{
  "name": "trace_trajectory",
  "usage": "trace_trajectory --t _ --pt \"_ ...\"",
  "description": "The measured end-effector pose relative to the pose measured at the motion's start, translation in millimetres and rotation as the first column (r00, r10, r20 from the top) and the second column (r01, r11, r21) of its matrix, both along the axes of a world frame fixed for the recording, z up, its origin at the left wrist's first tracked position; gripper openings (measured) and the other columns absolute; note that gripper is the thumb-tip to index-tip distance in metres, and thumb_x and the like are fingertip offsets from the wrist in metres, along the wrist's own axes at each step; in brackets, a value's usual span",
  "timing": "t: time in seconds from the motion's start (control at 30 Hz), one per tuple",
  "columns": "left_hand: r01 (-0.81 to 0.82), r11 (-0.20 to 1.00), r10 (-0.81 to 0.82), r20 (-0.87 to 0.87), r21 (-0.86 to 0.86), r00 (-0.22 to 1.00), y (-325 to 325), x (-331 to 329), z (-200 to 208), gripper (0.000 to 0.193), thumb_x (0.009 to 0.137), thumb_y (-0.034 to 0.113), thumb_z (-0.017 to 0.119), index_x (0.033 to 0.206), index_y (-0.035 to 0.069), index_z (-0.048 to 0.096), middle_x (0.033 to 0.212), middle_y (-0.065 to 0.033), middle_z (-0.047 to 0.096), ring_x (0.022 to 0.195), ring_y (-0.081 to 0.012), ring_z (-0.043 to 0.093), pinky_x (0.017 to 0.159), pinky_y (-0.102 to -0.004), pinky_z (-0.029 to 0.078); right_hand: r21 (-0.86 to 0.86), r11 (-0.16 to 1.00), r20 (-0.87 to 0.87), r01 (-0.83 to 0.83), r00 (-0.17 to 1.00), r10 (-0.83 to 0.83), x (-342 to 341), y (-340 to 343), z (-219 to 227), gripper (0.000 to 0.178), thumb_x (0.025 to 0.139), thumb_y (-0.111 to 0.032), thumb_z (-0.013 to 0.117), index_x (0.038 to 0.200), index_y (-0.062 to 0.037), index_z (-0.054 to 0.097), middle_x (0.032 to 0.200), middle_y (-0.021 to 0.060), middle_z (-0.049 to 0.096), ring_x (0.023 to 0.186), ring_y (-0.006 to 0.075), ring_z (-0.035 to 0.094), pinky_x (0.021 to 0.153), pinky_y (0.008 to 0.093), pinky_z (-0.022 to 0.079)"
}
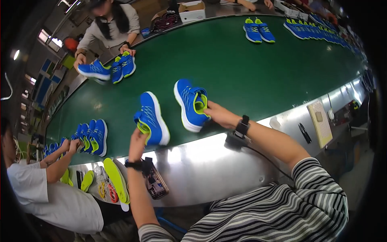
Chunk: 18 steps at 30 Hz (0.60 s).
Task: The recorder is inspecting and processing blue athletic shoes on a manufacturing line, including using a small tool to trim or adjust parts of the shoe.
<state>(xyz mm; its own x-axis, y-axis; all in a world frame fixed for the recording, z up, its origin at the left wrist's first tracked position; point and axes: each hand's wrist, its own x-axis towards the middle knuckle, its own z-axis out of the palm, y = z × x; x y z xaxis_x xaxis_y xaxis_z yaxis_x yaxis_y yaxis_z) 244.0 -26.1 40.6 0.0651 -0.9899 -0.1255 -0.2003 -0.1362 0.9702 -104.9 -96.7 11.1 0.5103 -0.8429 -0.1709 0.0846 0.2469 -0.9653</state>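
Each of my hands grips a blue sneaker with a white sole and lime-green lining, over the near side of a green work surface. My left hand (138, 144) is closed on the heel end of the left sneaker (153, 117), which is tilted with its toe pointing away from me. On the right, my right hand (219, 114) pinches the collar of the other sneaker (188, 105), its fingers partly hidden inside the opening. A gap of green separates the two shoes, and both toes point away.
A metal ledge (201, 177) edges the green surface (217, 56) and bears a phone (156, 183), lime insoles (116, 181) and a black tool (305, 133). Across from me a co-worker (111, 30) handles sneakers; another person (56, 189) works at left. A sneaker pair (259, 31) stands far right.
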Motion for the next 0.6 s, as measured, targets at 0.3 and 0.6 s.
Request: trace_trajectory --t 0.3,0.6 --pt "-0.052 0.987 0.142 -0.694 0.150 0.706 160 -177 24 0.048 0.096 0.024 0.048 0.136 0.001 0.034 0.128 -0.0121 0.051 0.115 -0.0228 0.053 0.096 -0.0358 0.045 0.289 0.957 0.191 -0.005 0.980 -0.052 -68 156 83 0.070 0.081 -0.005 0.047 0.146 -0.0068 0.018 0.129 0.0097 0.047 0.114 0.0162 0.050 0.097 0.0287 0.041" --pt "-0.286 0.894 0.185 -0.299 -0.344 0.936 176 -228 54 0.051 0.071 0.000 0.068 0.116 0.010 0.047 0.119 -0.0162 0.047 0.106 -0.0290 0.052 0.092 -0.0388 0.043 -0.633 0.701 0.070 0.328 0.926 -0.370 -125 198 68 0.075 0.066 -0.003 0.064 0.137 -0.0116 0.041 0.124 0.0151 0.041 0.116 0.0281 0.043 0.102 0.0365 0.034"
